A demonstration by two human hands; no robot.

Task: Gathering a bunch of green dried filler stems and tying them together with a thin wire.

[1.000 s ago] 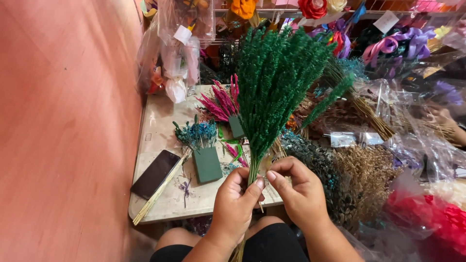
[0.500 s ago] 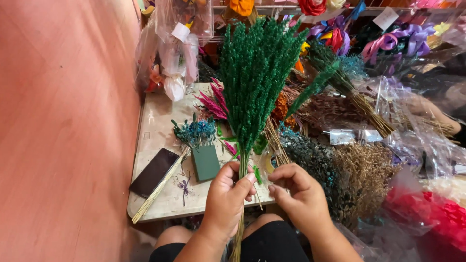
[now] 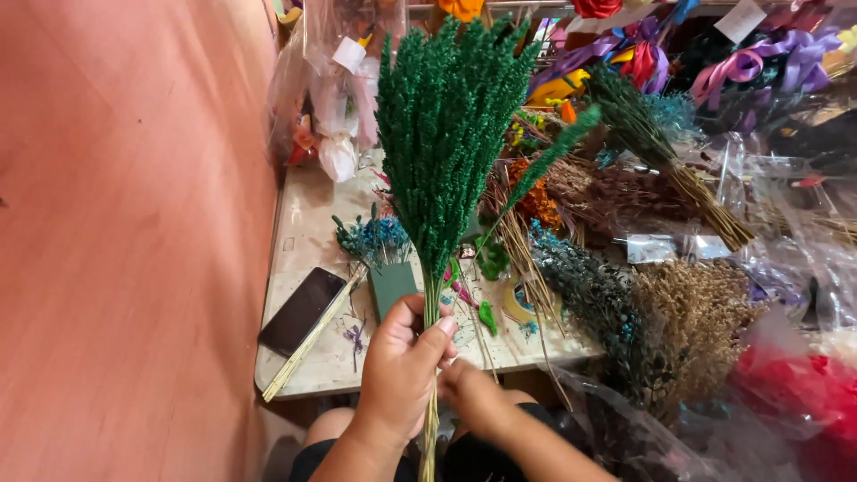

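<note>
- The green dried-grass bunch (image 3: 446,134) stands upright in my left hand (image 3: 400,370), its stems gathered just above the near edge of the small table (image 3: 308,223). I judge it very light and top-heavy in look only: a dense, bristly plume over thin, straw-like stalks.
- My left fingers are wrapped shut around the stems, thumb pressed across the front. That narrow neck below the plume is the place to hold; the dyed tips look brittle and would likely shed if squeezed.
- My right hand (image 3: 469,393) sits just below and behind the left, touching the lower stems; whether its fingers are closed on them I cannot tell.
- One loose green sprig (image 3: 549,161) leans out to the right of the bunch.
- On the table, a dark green foam block (image 3: 393,287) carries short blue sprigs (image 3: 373,236), soft and feathery.
- A dark phone (image 3: 302,311) lies flat near the left edge, pale thin sticks (image 3: 312,344) beside it.
- To the right, a brown dried bunch (image 3: 701,312) and a dark bluish bunch (image 3: 589,290) lie heaped, coarse and crumbly-looking, among crinkled clear wrapping.
</note>
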